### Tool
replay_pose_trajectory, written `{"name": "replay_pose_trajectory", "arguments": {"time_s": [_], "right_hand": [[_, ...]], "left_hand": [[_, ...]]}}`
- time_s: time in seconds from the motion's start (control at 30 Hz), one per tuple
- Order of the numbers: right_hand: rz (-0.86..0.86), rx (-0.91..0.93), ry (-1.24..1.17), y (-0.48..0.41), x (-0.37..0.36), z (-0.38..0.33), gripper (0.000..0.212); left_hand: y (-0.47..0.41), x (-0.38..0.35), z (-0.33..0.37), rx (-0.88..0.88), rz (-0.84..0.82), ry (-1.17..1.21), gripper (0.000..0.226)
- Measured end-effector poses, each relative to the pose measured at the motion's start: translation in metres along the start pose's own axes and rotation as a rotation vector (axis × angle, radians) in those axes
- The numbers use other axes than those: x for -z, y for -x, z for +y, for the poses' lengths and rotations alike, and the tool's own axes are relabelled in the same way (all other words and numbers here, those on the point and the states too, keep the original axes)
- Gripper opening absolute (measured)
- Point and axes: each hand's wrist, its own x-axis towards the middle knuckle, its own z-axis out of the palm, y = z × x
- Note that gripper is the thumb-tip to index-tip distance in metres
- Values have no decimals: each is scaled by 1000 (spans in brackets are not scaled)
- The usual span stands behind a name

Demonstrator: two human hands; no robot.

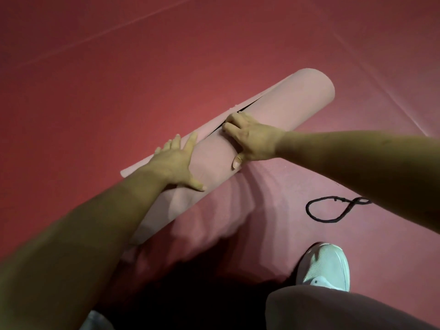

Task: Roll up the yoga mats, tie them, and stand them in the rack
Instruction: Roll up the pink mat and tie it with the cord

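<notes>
- The left hand [175,163] lies flat and wide open, fingers straight and spread. The palm presses down on the roll and the fingertips reach over onto the loose outer flap [209,122].
- The yoga mat [297,101], pale pink, is rolled into a thick tube and lies on the red floor [95,67]. It runs diagonally from the lower left, under the left forearm, to its far end at the upper right. The flap stands slightly off the roll along the far side, with a dark gap showing beneath it.
- The right hand [252,141] grips the middle of the roll, just beside the left hand. Its fingers curl over the top to the seam and its thumb presses on the near side. The fingertips seem to sit at the flap's edge, though whether they tuck under it is hard to make out.
- A black cord [308,209] lies in a loose loop on the floor, well apart from the mat, partly hidden by the right forearm.
- A white shoe [326,265] stands on the floor near the cord, above a bent knee [333,308] in pinkish cloth.
</notes>
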Motion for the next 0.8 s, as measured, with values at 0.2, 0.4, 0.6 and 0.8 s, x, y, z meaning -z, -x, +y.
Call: {"name": "replay_pose_trajectory", "arguments": {"time_s": [0.2,0.4,0.6,0.8], "right_hand": [[-5,-161,280,-16,14,-8,81],[118,-550,134,-15,22,-19,112],[186,-1081,-154,-1,17,-38,139],[58,-1135,-590,22,20,-37,149]], "left_hand": [[-8,6,4,23,99,-13,143],[-15,10,6,84,104,75,130],[-8,-3,17,34,130,183,110],[-2,-7,35,7,166,196,80]]}}
